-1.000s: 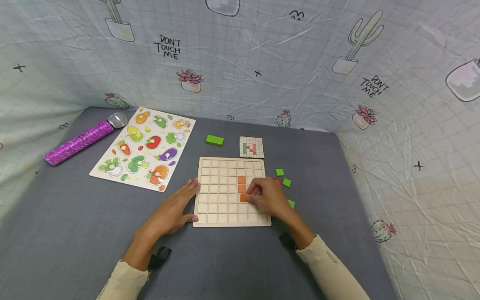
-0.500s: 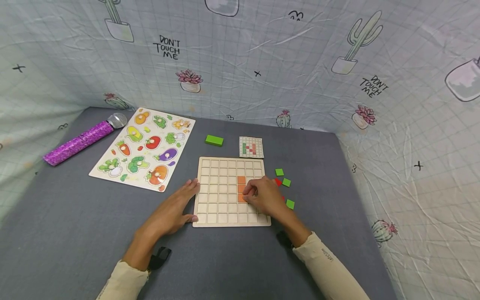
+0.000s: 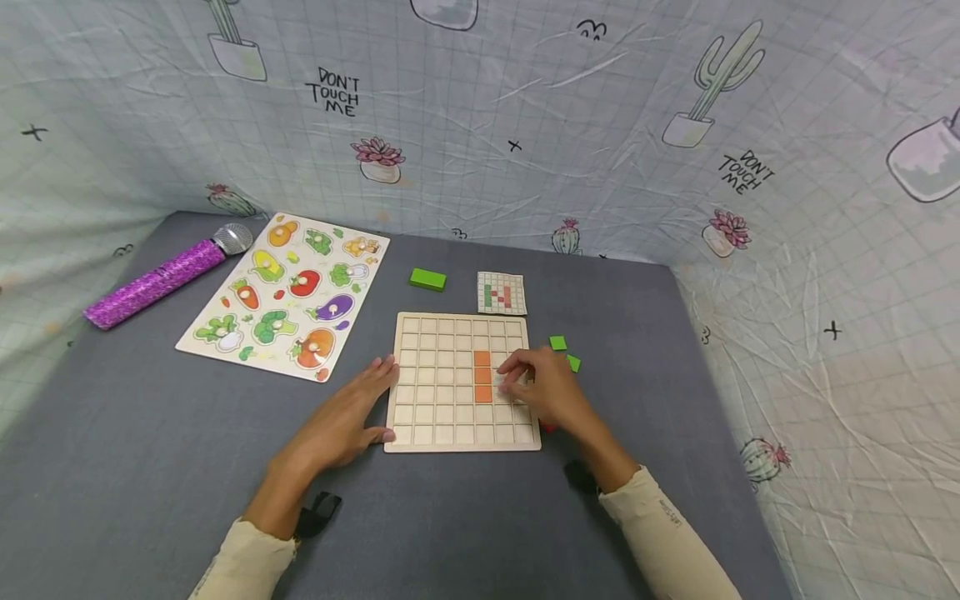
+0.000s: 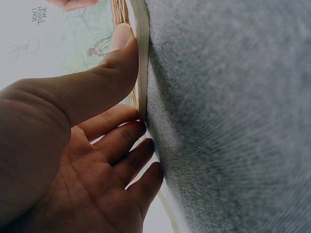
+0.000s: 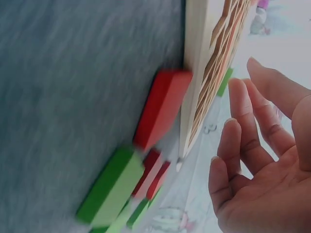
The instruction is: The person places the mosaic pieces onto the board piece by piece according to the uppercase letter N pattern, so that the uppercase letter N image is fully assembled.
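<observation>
A wooden grid board (image 3: 435, 415) lies at the table's middle, with three orange tiles (image 3: 482, 376) in one column of its cells. My left hand (image 3: 347, 417) rests along the board's left edge, fingers extended; in the left wrist view its thumb (image 4: 109, 73) and fingertips touch the rim. Over the board's right side hovers my right hand (image 3: 549, 387), just right of the orange tiles. The right wrist view shows its fingers loosely bent, with a gap between thumb and fingertips and nothing held. A red tile (image 5: 163, 109) lies against the board's edge there.
Green tiles (image 3: 557, 342) lie right of the board, partly hidden by my right hand. Behind the board are a small pattern card (image 3: 501, 293) and a green block (image 3: 427, 279). A vegetable puzzle board (image 3: 285, 302) and a purple microphone (image 3: 161, 282) lie at the left.
My right hand set the lowest orange tile into its cell, let it go and drew back slightly to the right. The left hand has stayed at the board's edge.
</observation>
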